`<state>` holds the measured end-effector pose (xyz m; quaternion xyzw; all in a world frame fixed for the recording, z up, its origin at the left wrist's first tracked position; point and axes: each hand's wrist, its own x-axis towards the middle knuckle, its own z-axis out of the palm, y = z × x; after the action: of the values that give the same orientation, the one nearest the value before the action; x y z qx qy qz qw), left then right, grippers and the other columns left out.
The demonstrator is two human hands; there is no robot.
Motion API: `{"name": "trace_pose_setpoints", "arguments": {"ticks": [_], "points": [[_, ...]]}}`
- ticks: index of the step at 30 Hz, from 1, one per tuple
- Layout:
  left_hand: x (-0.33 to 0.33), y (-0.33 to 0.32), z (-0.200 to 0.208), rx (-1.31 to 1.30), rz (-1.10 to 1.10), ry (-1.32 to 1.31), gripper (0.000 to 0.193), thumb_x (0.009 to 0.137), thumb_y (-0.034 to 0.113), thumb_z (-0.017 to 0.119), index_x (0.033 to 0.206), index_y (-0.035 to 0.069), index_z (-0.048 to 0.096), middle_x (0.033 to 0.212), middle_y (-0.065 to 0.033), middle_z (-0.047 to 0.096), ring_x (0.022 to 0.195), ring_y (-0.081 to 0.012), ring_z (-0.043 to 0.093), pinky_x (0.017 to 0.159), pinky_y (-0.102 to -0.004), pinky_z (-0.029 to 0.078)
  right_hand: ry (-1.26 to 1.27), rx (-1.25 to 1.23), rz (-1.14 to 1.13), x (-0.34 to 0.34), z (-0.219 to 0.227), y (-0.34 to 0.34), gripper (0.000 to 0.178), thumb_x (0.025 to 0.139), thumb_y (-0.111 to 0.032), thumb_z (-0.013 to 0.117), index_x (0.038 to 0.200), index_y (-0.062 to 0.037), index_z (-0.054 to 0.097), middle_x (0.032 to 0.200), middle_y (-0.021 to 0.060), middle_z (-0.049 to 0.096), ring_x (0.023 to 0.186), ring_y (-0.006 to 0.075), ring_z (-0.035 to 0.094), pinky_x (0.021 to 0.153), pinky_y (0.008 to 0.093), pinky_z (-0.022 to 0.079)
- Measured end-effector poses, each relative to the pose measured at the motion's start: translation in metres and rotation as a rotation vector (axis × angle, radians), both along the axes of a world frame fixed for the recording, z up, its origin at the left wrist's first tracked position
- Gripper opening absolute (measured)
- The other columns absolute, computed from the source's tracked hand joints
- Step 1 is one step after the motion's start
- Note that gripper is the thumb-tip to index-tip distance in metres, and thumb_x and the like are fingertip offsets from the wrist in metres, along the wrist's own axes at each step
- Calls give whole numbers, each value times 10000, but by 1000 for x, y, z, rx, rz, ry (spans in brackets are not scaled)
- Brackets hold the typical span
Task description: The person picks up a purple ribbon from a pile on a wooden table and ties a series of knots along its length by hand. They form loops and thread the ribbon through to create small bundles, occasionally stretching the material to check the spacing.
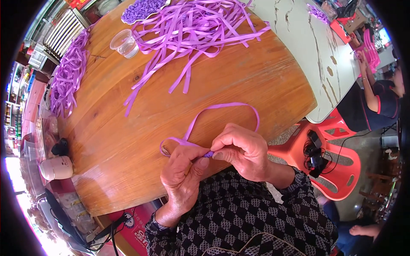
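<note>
Head cam: both hands meet over the near edge of the wooden table (106, 170). L hand (183, 179) has thumb & index closed on a small purple piece (208, 154); R hand (243, 155) pinches its other end, thumb vs. index. Piece sits btwn the two sets of fingertips, tiny & part-hidden, so can't tell if ribbon runs thru it. A purple ribbon (226, 105) loops on the tabletop just beyond, its ends going in nr both hands. Far side: big ribbon pile (196, 25), clear cup (124, 44) just L of it, heap of purple bits (141, 10) behind cup. 2nd ribbon bunch (70, 74) at table's L edge. Off R: red chair (294, 145) w/ black cables (316, 155) on it.
</note>
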<state>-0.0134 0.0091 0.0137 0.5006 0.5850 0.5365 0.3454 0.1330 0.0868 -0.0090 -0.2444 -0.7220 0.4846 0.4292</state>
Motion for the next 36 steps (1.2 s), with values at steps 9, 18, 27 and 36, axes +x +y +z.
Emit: {"name": "trace_pose_setpoints", "arguments": {"ticks": [9, 18, 27, 36], "points": [[-3, -3, -4, 67, 0, 366, 169, 720, 7, 694, 876, 2, 627, 784, -105, 568, 696, -232, 563, 612, -298, 448, -15, 65, 24, 0, -3, -1, 133, 741, -20, 698, 840, -4, 610, 783, 57, 628, 670, 171, 531, 589, 279, 431], [-3, -4, -14, 186, 20, 546, 236, 637, -35, 657, 867, -7, 615, 778, -116, 565, 697, -292, 562, 596, -357, 451, -18, 43, 9, -3, -5, -5, 119, 739, -20, 694, 835, 5, 628, 773, 62, 642, 656, 182, 543, 580, 283, 433], [2, -8, -9, 272, 45, 778, 265, 606, -37, 637, 866, 4, 607, 757, -105, 538, 640, -266, 561, 550, -344, 446, 52, 280, -45, -3, -11, -7, 107, 735, 31, 669, 820, 28, 605, 737, 111, 618, 579, 237, 533, 510, 315, 419], [-2, -3, -10, 302, -76, 738, 273, 598, -22, 667, 862, 4, 603, 759, -111, 539, 629, -265, 560, 540, -347, 442, -3, 447, -15, 2, -14, -6, 317, 542, 179, 582, 825, 36, 574, 710, 125, 584, 562, 252, 517, 470, 313, 404]]}}
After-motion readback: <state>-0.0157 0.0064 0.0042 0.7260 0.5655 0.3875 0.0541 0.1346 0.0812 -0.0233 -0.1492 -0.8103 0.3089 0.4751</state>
